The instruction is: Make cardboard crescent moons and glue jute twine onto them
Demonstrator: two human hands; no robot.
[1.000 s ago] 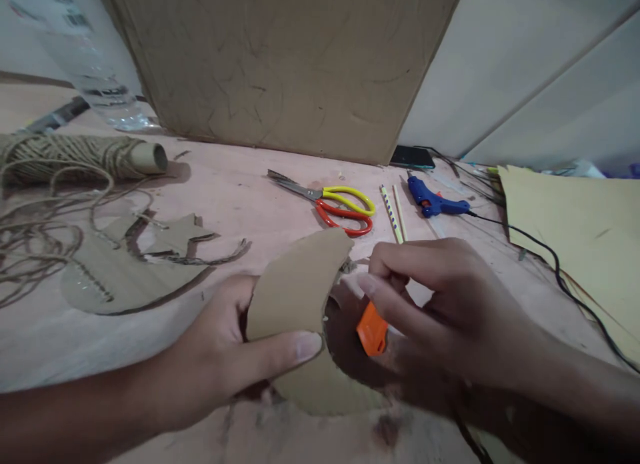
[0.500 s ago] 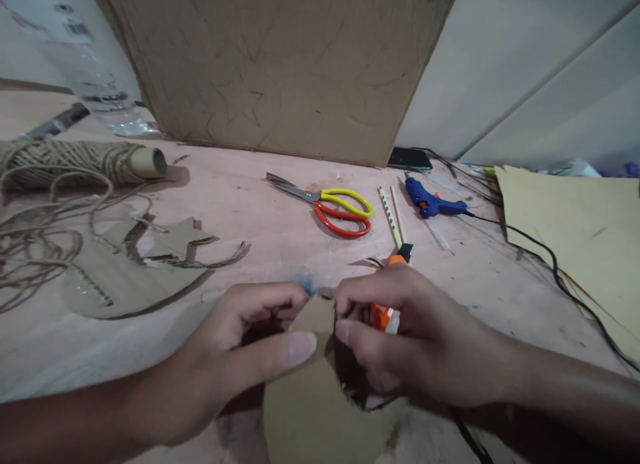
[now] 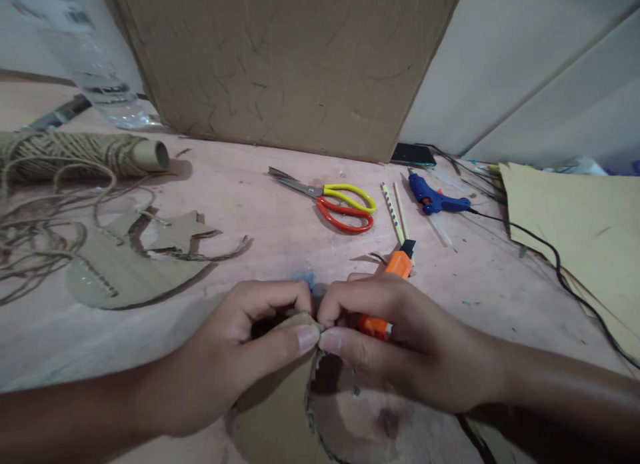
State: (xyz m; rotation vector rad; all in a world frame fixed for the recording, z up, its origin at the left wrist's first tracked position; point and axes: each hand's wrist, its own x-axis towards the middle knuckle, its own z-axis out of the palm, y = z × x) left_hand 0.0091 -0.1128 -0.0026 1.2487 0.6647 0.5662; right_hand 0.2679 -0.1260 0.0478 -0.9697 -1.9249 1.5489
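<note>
A curved cardboard cutout (image 3: 277,411) with a ragged inner edge is held low in front of me. My left hand (image 3: 260,351) pinches its upper end, thumb on the face and fingers behind. Against the same tip, my right hand (image 3: 385,344) closes thumb and forefinger on the edge; the two thumbs nearly meet. Behind my right hand lies an orange box cutter (image 3: 399,264), partly covered by the fingers. On the left rests another cardboard crescent (image 3: 145,277) with a star cutout (image 3: 177,232) and twine on it.
Yellow-and-red scissors (image 3: 325,196), paper straws (image 3: 393,214) and a blue glue gun (image 3: 435,197) lie beyond my hands. A twine roll (image 3: 150,155) and plastic bottle (image 3: 113,94) are at left. A large cardboard sheet (image 3: 285,64) stands behind. Yellow card (image 3: 565,217) and a cord lie at right.
The cardboard cutout has turned and shifted left, baring more table inside its curve. My right hand has moved slightly left, closer to my left thumb. More of the box cutter shows.
</note>
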